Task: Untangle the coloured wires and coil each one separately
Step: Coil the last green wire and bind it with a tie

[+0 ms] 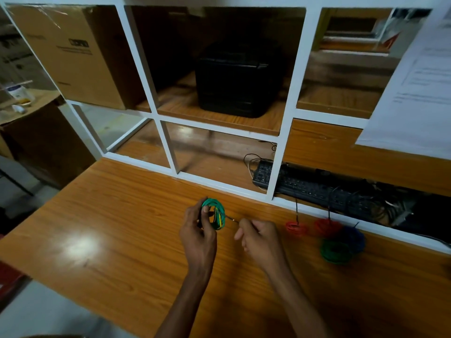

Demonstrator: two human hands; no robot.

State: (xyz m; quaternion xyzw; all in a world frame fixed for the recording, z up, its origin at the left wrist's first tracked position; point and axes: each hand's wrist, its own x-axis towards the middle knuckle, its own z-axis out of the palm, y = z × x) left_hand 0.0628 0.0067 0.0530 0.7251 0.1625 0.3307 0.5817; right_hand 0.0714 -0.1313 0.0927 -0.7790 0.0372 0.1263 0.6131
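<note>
Fingers (206, 209) of the left hand (197, 230): curled round one green-and-yellow coil (215, 214), thumb pressed on its near rim, the coil held upright just above the worktop (117, 230), near the middle of its far edge. Right hand (258, 236): fingers clenched, pinching one thin wire end (231, 218) that runs from the coil to the fingertips. Hands: two, bare, forearms entering from the near edge. Finished coils lying on the worktop toward its far right corner: four, namely one small orange-red coil (296, 228), one larger red coil (327, 226), one blue coil (352, 237) and one dark green coil (336, 251); the red, blue and dark green touch or overlap, the orange-red lies just beside them. Worktop: orange-brown wood-grain laminate, glossy, one light reflection toward the left edge. Partition: one white-framed glazed screen (283, 142) along the far edge. Behind the glass: one black keyboard (305, 184) with loose dark cables at its right end, one black box-shaped device (239, 79) on a wooden shelf, one brown cardboard carton (73, 54) with dark print too blurred to read. Papers: printed sheets (419, 89) fixed at the upper right, text illegible. Far left: a lower table with one white jar (20, 92), label unreadable.
</note>
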